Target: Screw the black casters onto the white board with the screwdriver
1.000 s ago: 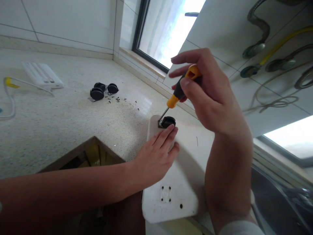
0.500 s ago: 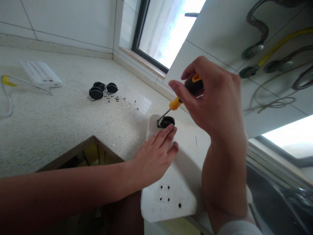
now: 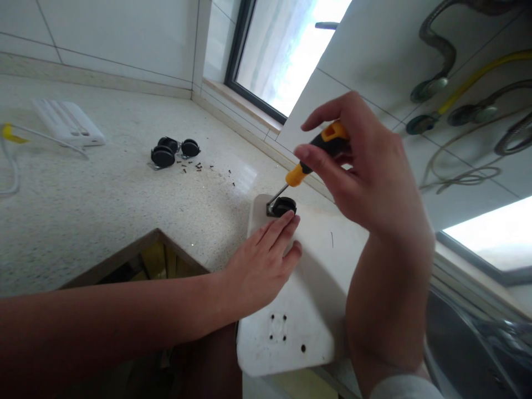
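My right hand (image 3: 366,166) holds a yellow-and-black screwdriver (image 3: 320,152), its index finger lifted and the handle lying between thumb and palm. The shaft slants down to the metal mounting plate of a black caster wheel (image 3: 285,205), which sits at the far end of a white board (image 3: 307,310). My left hand (image 3: 266,260) lies flat on the board, its outstretched fingertips touching the caster's near side. Whether a screw is under the screwdriver tip is too small to tell. Four-cornered screw holes and one larger hole mark the board's near end.
Several loose black casters (image 3: 163,156) sit on the speckled countertop (image 3: 124,210), with small dark screws (image 3: 198,165) scattered beside them. A white power bank (image 3: 68,122) and cable (image 3: 50,137) lie at left. A cutout (image 3: 158,249) opens in the counter; a metal sink (image 3: 461,343) is at right.
My right hand has turned and shifted slightly right, its index finger opening away from the screwdriver handle. The handle has rotated, showing more yellow. My left hand stays against the caster.
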Demonstrator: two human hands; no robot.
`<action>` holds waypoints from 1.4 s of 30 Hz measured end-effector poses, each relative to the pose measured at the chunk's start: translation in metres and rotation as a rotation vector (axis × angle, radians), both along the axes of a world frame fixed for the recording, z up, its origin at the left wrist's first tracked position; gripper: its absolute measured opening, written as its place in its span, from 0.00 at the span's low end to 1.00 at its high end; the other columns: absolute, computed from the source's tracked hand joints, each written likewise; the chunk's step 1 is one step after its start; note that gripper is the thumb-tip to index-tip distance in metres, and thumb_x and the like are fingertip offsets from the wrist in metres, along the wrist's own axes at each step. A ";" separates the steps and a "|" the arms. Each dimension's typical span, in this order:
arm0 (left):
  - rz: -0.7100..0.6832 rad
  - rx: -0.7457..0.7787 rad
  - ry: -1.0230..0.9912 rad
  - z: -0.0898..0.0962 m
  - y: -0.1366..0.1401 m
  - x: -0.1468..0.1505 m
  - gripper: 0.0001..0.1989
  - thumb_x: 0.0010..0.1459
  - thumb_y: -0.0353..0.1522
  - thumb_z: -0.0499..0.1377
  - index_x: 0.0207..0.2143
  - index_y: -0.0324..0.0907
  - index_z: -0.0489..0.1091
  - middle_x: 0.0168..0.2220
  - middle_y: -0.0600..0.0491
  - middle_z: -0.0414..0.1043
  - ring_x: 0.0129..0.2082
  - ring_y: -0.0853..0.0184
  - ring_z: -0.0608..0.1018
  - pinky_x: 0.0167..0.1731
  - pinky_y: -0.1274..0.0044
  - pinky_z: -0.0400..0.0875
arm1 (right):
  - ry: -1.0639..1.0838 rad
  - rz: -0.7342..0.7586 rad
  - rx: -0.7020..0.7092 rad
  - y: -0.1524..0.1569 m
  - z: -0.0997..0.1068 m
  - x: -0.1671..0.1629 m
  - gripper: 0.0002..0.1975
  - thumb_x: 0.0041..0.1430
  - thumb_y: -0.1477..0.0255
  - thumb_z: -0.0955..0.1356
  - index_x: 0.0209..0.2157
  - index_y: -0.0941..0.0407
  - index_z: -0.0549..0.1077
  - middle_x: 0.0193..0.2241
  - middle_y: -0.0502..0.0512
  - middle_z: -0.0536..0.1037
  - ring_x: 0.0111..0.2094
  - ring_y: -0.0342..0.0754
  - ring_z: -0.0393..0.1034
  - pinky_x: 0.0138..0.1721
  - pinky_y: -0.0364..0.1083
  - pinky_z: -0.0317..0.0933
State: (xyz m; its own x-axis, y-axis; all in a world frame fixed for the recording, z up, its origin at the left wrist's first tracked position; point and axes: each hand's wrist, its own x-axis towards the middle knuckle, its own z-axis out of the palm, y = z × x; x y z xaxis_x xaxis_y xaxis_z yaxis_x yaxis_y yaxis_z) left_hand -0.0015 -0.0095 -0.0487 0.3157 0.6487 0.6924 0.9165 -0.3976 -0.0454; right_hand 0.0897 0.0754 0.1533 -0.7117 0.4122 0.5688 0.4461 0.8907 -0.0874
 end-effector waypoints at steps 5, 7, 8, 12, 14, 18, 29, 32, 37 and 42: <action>0.002 -0.008 0.000 0.001 0.000 -0.001 0.19 0.70 0.33 0.65 0.58 0.32 0.74 0.75 0.25 0.60 0.78 0.39 0.62 0.69 0.56 0.68 | -0.041 -0.008 0.047 -0.009 0.001 0.000 0.09 0.72 0.63 0.71 0.49 0.50 0.75 0.41 0.56 0.82 0.39 0.53 0.76 0.45 0.55 0.69; 0.002 -0.005 -0.005 0.001 0.000 -0.001 0.18 0.70 0.33 0.64 0.58 0.32 0.75 0.75 0.25 0.60 0.78 0.39 0.62 0.69 0.56 0.68 | -0.078 0.142 -0.067 -0.010 0.002 0.001 0.12 0.73 0.68 0.69 0.56 0.49 0.74 0.48 0.55 0.82 0.42 0.51 0.77 0.45 0.54 0.71; -0.001 -0.006 -0.006 0.001 0.000 -0.001 0.18 0.70 0.33 0.64 0.58 0.33 0.75 0.75 0.25 0.60 0.78 0.39 0.62 0.68 0.56 0.68 | -0.081 0.125 -0.056 -0.011 0.002 0.001 0.12 0.73 0.67 0.69 0.56 0.49 0.74 0.46 0.55 0.83 0.40 0.51 0.77 0.44 0.54 0.71; -0.007 -0.008 -0.001 0.002 0.000 -0.001 0.18 0.70 0.32 0.65 0.57 0.32 0.75 0.75 0.24 0.61 0.77 0.38 0.63 0.68 0.56 0.69 | -0.047 -0.183 0.190 -0.012 -0.001 -0.001 0.11 0.72 0.59 0.71 0.48 0.49 0.77 0.31 0.53 0.79 0.32 0.54 0.73 0.41 0.58 0.67; -0.004 0.000 -0.006 0.002 0.000 -0.001 0.17 0.70 0.32 0.65 0.57 0.31 0.75 0.75 0.24 0.61 0.77 0.39 0.63 0.68 0.56 0.69 | -0.057 -0.079 0.097 -0.010 -0.001 -0.001 0.11 0.71 0.61 0.72 0.51 0.49 0.74 0.42 0.56 0.83 0.40 0.55 0.77 0.43 0.57 0.69; -0.012 0.003 -0.013 0.003 0.000 -0.001 0.18 0.70 0.33 0.65 0.58 0.32 0.75 0.75 0.24 0.61 0.77 0.39 0.63 0.69 0.56 0.68 | -0.065 0.119 -0.121 -0.008 0.000 0.003 0.14 0.71 0.66 0.71 0.55 0.48 0.71 0.49 0.55 0.83 0.45 0.54 0.80 0.41 0.53 0.72; -0.005 -0.005 -0.009 0.002 -0.002 -0.002 0.17 0.70 0.32 0.64 0.58 0.32 0.75 0.75 0.26 0.61 0.77 0.40 0.63 0.68 0.56 0.68 | -0.038 0.188 -0.227 -0.004 0.001 0.007 0.14 0.69 0.64 0.73 0.54 0.44 0.72 0.52 0.53 0.84 0.51 0.55 0.81 0.48 0.55 0.77; -0.009 -0.011 -0.007 0.002 -0.002 -0.002 0.17 0.71 0.32 0.63 0.58 0.32 0.75 0.75 0.25 0.61 0.77 0.39 0.63 0.69 0.57 0.68 | 0.007 -0.092 0.065 -0.009 -0.002 0.003 0.09 0.67 0.60 0.75 0.43 0.48 0.76 0.34 0.52 0.83 0.34 0.54 0.78 0.41 0.57 0.73; -0.012 -0.015 -0.007 0.002 -0.002 -0.003 0.18 0.70 0.32 0.64 0.58 0.32 0.74 0.75 0.25 0.60 0.78 0.39 0.62 0.69 0.56 0.68 | -0.045 0.069 -0.052 -0.010 0.001 0.008 0.14 0.70 0.62 0.73 0.54 0.46 0.74 0.51 0.55 0.84 0.47 0.55 0.81 0.46 0.57 0.75; -0.009 -0.017 -0.002 0.003 -0.003 -0.003 0.17 0.71 0.32 0.63 0.58 0.32 0.75 0.75 0.26 0.61 0.77 0.40 0.63 0.69 0.56 0.68 | -0.023 0.095 -0.114 -0.006 0.000 0.008 0.09 0.70 0.62 0.73 0.49 0.46 0.75 0.45 0.53 0.84 0.45 0.55 0.82 0.45 0.56 0.75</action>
